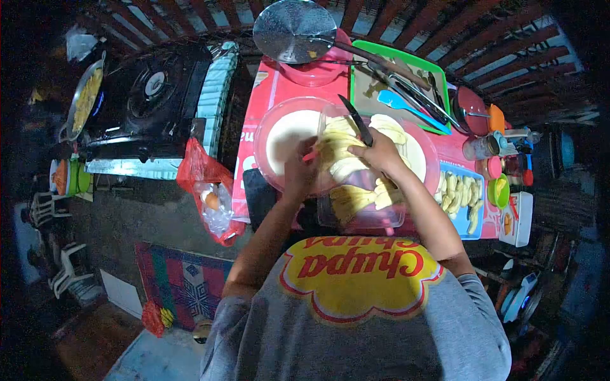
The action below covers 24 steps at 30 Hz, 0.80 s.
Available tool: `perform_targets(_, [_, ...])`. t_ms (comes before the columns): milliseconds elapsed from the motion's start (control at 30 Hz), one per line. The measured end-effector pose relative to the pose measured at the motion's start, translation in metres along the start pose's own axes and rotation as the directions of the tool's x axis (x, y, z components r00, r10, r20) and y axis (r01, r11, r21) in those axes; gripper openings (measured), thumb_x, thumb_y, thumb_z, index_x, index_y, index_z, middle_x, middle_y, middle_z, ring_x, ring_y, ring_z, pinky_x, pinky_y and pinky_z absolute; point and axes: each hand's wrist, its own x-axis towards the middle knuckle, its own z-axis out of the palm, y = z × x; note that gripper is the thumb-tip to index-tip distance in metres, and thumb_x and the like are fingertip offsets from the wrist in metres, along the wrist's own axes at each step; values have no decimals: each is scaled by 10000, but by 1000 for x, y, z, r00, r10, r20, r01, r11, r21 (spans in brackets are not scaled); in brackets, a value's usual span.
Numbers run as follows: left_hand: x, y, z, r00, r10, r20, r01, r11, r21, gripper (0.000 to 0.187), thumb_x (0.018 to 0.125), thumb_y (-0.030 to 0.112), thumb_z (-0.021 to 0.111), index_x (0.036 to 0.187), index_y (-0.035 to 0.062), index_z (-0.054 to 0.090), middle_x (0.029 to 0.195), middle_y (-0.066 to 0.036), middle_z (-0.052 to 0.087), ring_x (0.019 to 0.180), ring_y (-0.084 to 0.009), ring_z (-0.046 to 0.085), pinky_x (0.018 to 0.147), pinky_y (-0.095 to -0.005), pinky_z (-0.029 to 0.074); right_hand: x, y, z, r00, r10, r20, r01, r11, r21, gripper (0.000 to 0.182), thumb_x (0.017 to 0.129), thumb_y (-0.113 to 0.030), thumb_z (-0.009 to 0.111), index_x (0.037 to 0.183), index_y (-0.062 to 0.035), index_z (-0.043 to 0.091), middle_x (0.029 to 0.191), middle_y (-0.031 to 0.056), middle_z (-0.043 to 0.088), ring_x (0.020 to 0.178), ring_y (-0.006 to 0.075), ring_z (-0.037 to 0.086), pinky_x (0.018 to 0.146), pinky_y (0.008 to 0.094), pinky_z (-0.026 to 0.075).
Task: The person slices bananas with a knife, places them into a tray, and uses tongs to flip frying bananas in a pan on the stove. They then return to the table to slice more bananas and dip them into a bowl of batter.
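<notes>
A fan-cut peeled banana (338,147) is between my two hands, above a clear rectangular container (395,219). My left hand (301,170) has its fingers curled at the banana's left edge, in shadow. With its thumb against the banana's right side, my right hand (382,154) also grips a dark-bladed knife (357,120), which points up and away. More sliced bananas (351,202) lie in the container. Just left of it, partly behind my left hand, is a clear round bowl (262,143) of pale batter (286,136).
At the right, a blue tray (471,228) holds peeled bananas. A green-rimmed tray (406,49) carries utensils behind, beside a frying pan (293,32). On the left are a gas stove (171,95), a filled pan (86,101) and a red plastic bag (197,168).
</notes>
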Motion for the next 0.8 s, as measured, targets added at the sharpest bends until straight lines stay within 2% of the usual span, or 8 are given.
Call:
perform_targets(133, [-15, 2, 0, 936, 334, 114, -340, 768, 543, 317, 720, 105, 568, 1034, 70, 532, 1098, -195, 476, 1029, -329, 431, 907, -392, 328, -4, 1, 4, 986, -111, -122, 95, 986, -134, 498, 651, -343, 642, 982, -11, 474, 899, 182, 553, 825, 332, 540, 737, 373, 416])
perform_targets(233, [-26, 9, 0, 946, 276, 168, -318, 701, 639, 352, 725, 117, 561, 1074, 109, 520, 1163, -193, 417, 1107, -335, 346, 937, -426, 276, -19, -1, -6, 981, -134, -141, 116, 985, -125, 478, 687, -328, 607, 1013, -15, 451, 930, 192, 535, 856, 339, 529, 756, 381, 410])
perform_targets(367, [-25, 0, -5, 942, 286, 174, -333, 747, 576, 395, 716, 114, 574, 1105, 119, 503, 1196, -192, 381, 1120, -356, 320, 927, -434, 278, -57, 21, -37, 971, -9, -240, 59, 978, 201, 370, 756, -247, 533, 1032, -16, 444, 930, 203, 524, 894, 318, 521, 759, 364, 408])
perform_targets(433, [-23, -9, -9, 975, 212, 71, -224, 936, 273, 380, 714, 107, 584, 1085, 103, 502, 1162, -198, 411, 1107, -348, 348, 926, -425, 274, -78, 54, -51, 923, 60, -380, -4, 989, 146, 320, 779, -170, 480, 1056, -15, 438, 904, 190, 528, 860, 294, 535, 737, 343, 416])
perform_targets(567, [-16, 5, -32, 933, 352, 74, -354, 860, 367, 274, 741, 103, 570, 1008, 65, 521, 1096, -194, 468, 1046, -339, 433, 887, -397, 329, -124, 112, -76, 772, 410, -485, -245, 897, 368, 333, 777, -87, 423, 1097, 7, 424, 875, 203, 521, 841, 296, 517, 741, 351, 408])
perform_targets(700, [-14, 20, -38, 895, 429, 121, -438, 796, 417, 266, 754, 58, 544, 1017, 29, 522, 1082, -179, 482, 1035, -305, 452, 849, -374, 389, -140, 208, -61, 761, 267, -591, -409, 905, -117, 355, 746, -83, 454, 1077, 34, 407, 881, 241, 492, 807, 362, 491, 724, 417, 402])
perform_targets(733, [-14, 24, -35, 909, 411, 69, -409, 847, 340, 268, 752, 46, 543, 1019, 30, 523, 1081, -174, 484, 1031, -288, 458, 829, -351, 410, -136, 239, -55, 774, 410, -483, -488, 872, -41, 374, 723, -85, 479, 1064, 43, 399, 900, 256, 469, 825, 409, 463, 727, 455, 387])
perform_targets(800, [-9, 32, -34, 927, 373, 31, -369, 900, 233, 268, 745, 17, 538, 1012, 32, 529, 1095, -160, 476, 1014, -239, 474, 786, -289, 447, -144, 220, -40, 796, 327, -510, -445, 886, -128, 386, 711, -80, 488, 1065, 46, 395, 904, 260, 458, 850, 417, 452, 739, 452, 387])
